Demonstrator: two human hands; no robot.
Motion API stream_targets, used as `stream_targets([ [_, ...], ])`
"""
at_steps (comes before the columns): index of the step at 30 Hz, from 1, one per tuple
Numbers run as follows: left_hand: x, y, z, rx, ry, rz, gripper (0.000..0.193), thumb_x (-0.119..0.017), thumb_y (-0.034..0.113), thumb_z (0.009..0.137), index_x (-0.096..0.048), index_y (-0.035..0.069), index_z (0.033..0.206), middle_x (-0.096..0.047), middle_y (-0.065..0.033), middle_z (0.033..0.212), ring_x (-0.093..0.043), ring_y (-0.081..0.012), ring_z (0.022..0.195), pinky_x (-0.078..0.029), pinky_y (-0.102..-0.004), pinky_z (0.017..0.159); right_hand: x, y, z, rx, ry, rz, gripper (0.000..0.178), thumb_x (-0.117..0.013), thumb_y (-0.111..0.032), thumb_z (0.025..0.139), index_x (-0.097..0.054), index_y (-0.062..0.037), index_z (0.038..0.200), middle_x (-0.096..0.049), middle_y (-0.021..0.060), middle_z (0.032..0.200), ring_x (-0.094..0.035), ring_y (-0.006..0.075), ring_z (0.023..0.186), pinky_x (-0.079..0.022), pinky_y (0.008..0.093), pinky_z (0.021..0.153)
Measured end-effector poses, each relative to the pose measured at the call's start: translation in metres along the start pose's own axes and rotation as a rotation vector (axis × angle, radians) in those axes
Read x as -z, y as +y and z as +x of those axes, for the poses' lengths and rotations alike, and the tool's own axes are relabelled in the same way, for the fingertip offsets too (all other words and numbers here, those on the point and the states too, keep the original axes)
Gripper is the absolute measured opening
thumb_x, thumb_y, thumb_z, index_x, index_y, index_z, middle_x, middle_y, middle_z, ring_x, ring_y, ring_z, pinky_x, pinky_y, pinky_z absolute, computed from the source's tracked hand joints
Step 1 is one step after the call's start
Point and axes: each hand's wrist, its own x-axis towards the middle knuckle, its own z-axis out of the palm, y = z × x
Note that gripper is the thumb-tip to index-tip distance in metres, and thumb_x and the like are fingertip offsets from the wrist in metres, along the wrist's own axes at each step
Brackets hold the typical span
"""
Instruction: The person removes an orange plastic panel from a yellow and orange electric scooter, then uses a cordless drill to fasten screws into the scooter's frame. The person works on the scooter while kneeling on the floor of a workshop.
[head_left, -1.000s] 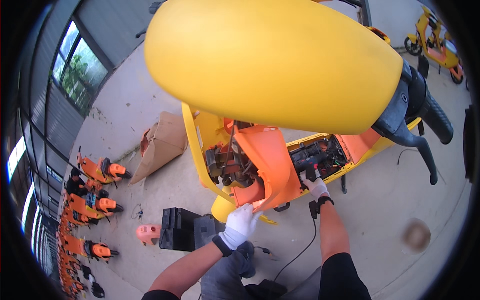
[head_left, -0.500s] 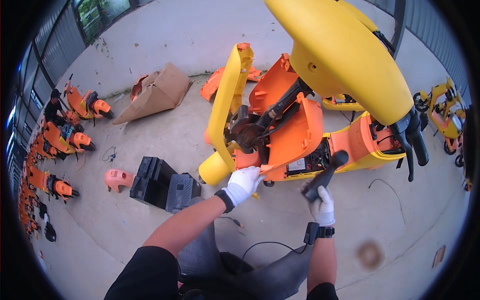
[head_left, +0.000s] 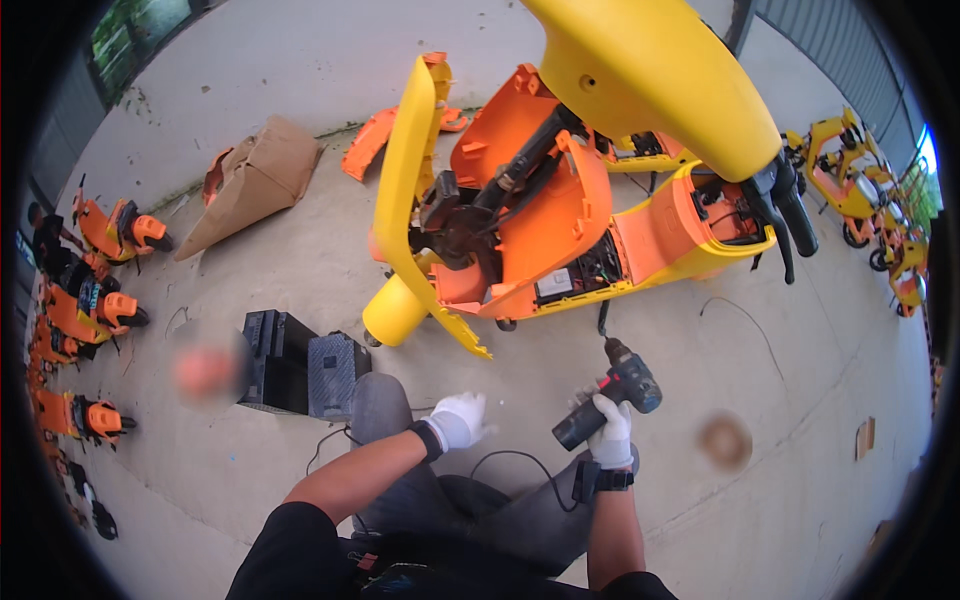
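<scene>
My right hand point(head_left: 612, 430), in a white glove, is wrapped around the grip of a dark cordless drill point(head_left: 632, 384). The drill's chuck points up toward the scooter. My left hand point(head_left: 459, 420), gloved too, hovers over my lap with its fingers curled in; whatever they hold, if anything, is hidden. Ahead of both hands stands a partly taken-apart scooter with a yellow front cover point(head_left: 655, 75), an orange inner panel point(head_left: 560, 225) and a long yellow panel point(head_left: 405, 190) hanging at its left. Wires and a battery area point(head_left: 585, 272) lie exposed in its floor.
Black boxes point(head_left: 275, 360) sit on the floor left of my knee. Farther back are a brown cardboard piece point(head_left: 255, 190) and loose orange panels point(head_left: 370, 143). Scooters line both sides, with a person point(head_left: 50, 245) at far left. A thin cable point(head_left: 745, 325) lies at right.
My left hand has let go of the orange panel's lower edge and drawn back toward my lap. The drill has come down and turned in my right hand. The view has shifted.
</scene>
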Motion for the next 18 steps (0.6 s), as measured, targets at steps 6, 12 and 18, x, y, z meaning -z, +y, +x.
stream_targets([
  [6,-0.086,-0.010,-0.013,-0.288,-0.825,0.064,0.073,-0.071,0.065,0.071,-0.072,0.000,0.103,-0.069,-0.0247,0.103,-0.065,-0.0391,0.098,-0.051,-0.0433,0.086,0.030,0.044,0.015,-0.189,0.165,-0.108,0.029,-0.066,-0.017,0.086,-0.058,-0.0031,0.111,-0.062,0.0067,0.075,-0.064,0.0227,0.068,-0.055,0.0397,0.065],
  [12,-0.074,-0.036,0.011,-0.057,-0.935,-0.234,0.089,-0.051,0.075,0.084,-0.060,-0.003,0.125,-0.066,-0.0248,0.114,-0.066,-0.0328,0.095,-0.051,-0.0395,0.083,0.035,0.035,0.030,-0.224,0.247,0.097,0.030,-0.064,-0.019,0.088,-0.056,-0.0055,0.113,-0.061,0.0052,0.075,-0.063,0.0226,0.071,-0.054,0.0397,0.069],
  [18,-0.079,-0.071,0.039,0.224,-0.989,-0.528,0.065,-0.053,0.058,0.091,-0.064,0.000,0.118,-0.067,-0.0122,0.102,-0.064,-0.0238,0.084,-0.053,-0.0363,0.072,0.051,-0.023,0.024,-0.124,0.319,0.243,0.033,-0.064,-0.022,0.088,-0.055,-0.0052,0.115,-0.061,0.0018,0.077,-0.060,0.0181,0.069,-0.053,0.0353,0.068],
])
